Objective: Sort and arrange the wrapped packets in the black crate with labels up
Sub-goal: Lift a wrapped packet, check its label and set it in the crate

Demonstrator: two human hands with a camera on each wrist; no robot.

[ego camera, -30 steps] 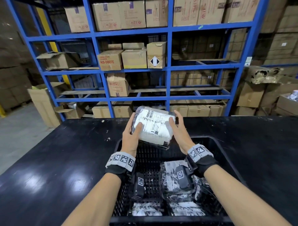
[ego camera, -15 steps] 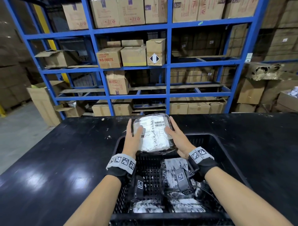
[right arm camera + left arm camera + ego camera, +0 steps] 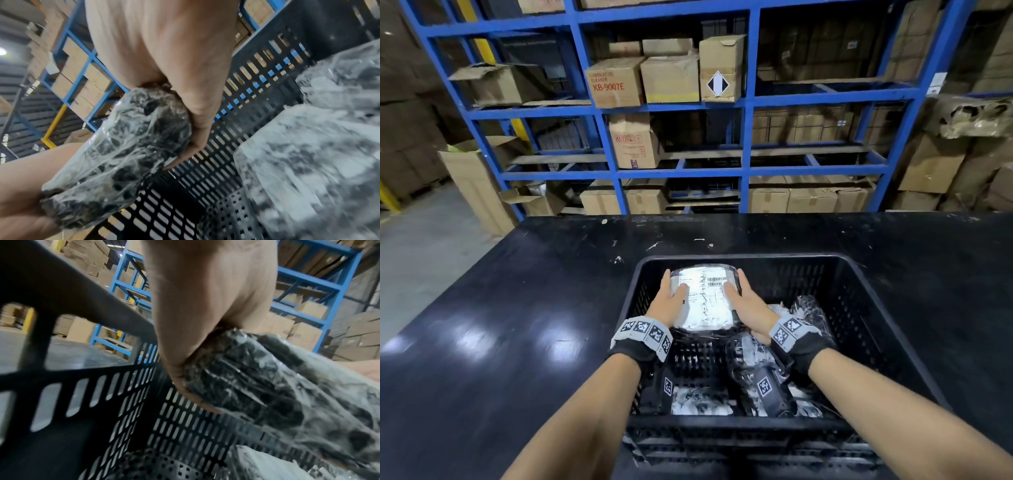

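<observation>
Hands hold one wrapped packet (image 3: 702, 299) between them inside the black crate (image 3: 866, 308). The left hand (image 3: 671, 303) grasps the packet's left edge, thumb on the top face and fingers curled beneath, as the left wrist view confirms (image 3: 205, 321). The right hand (image 3: 748, 305) grasps the right edge the same way, thumb on top, fingers wrapped under the rounded end (image 3: 185, 81).

The packet is a soft, rounded rectangular bundle in clear, creased film; its underside shows dark contents through the wrap. A white printed label (image 3: 705, 294) with a barcode faces up. The packet sits low in the crate's far left part, near the far wall; whether it touches the floor cannot be told.

The crate is rigid black plastic with slotted walls and a perforated floor. Other film-wrapped packets (image 3: 804, 311) lie in its right and near parts. The crate stands on a glossy black table (image 3: 500, 325). Behind it rises blue steel shelving (image 3: 746, 137) loaded with cardboard boxes (image 3: 616, 82).
</observation>
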